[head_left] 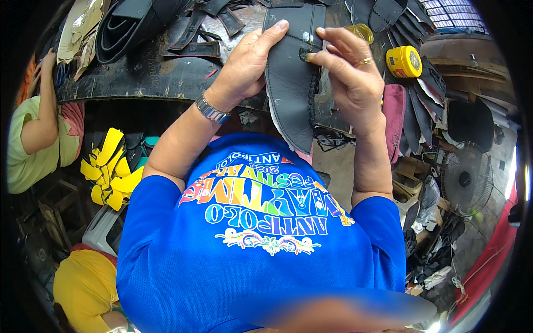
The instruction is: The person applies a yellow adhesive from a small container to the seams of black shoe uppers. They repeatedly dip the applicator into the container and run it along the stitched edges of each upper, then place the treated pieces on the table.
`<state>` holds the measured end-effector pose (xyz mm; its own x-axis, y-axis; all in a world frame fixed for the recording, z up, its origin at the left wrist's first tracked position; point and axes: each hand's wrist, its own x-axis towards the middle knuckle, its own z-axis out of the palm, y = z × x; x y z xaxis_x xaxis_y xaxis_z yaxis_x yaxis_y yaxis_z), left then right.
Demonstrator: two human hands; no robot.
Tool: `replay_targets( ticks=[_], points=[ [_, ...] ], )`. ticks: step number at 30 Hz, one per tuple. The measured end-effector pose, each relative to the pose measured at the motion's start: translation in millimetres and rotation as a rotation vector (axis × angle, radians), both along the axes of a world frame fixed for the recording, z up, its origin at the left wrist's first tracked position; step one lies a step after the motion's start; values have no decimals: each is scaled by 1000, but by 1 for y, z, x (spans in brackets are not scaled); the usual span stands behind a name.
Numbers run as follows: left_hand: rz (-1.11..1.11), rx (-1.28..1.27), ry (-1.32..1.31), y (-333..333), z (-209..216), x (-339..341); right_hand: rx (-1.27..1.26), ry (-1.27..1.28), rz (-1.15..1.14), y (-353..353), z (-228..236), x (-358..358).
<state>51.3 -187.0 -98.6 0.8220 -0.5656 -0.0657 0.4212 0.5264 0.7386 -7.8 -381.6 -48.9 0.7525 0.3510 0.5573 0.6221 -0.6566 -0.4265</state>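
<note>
A long black leather piece (291, 83), shaped like a sheath with a rounded lower end, is held upright before my chest. Dark braided-looking stitching runs along its right edge, and pale marks dot its face. My left hand (247, 66) grips it by the left edge, thumb on the front; the other fingers are partly hidden behind it. On its right side, my right hand (352, 75) is bent in a pinch, one fingertip against a small dark bit (305, 54) on the leather. What that bit is I cannot make out.
A dark worktable (166, 75) bears black leather pieces and strips. At right are a yellow tub (403, 61), a roll of yellowish cord (362, 33), a maroon pouch (394, 122) and a fan (466, 178). Yellow cut pieces (111, 166) lie left, near a person in light green (39, 144).
</note>
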Motion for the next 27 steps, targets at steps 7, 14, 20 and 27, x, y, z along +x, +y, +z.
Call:
replay_targets(
  ticks=[7, 14, 20, 27],
  points=[
    [63, -91, -192, -4, 5, -11, 695, 181, -192, 9, 23, 6],
    [-277, 102, -447, 10, -26, -14, 312, -33, 93, 14, 35, -6],
    [-338, -595, 419, 44, -51, 42, -205, 121, 263, 16, 10, -23],
    [-183, -236, 271, 32, -43, 17, -78, 31, -389, -83, 1, 28]
  ],
)
